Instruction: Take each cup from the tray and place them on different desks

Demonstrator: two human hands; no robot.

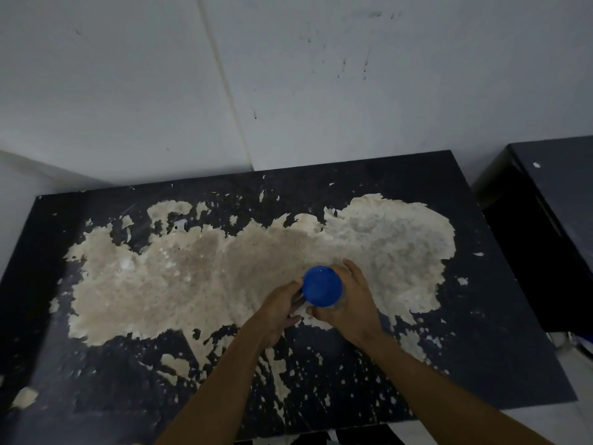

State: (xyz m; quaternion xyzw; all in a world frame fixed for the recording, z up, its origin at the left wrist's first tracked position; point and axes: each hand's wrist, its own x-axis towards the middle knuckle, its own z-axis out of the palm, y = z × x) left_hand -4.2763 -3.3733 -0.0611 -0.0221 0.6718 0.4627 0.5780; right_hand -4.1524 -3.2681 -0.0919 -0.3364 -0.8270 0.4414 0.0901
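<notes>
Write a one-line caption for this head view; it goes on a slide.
Both hands, left hand and right hand, hold a blue-topped cup over a dark desk with peeling surface.

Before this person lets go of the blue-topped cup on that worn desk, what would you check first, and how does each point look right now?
1. Cup over the desk, away from its edges: ok.
2. Cup upright: ok, blue top faces up.
3. Cup base resting on the desk: cannot tell, hands hide it.
4. Left hand and right hand steady it from both sides: ok.
5. Surface beneath: not ok, peeled and rough.
6. Second desk on the right for another cup: ok.
</notes>
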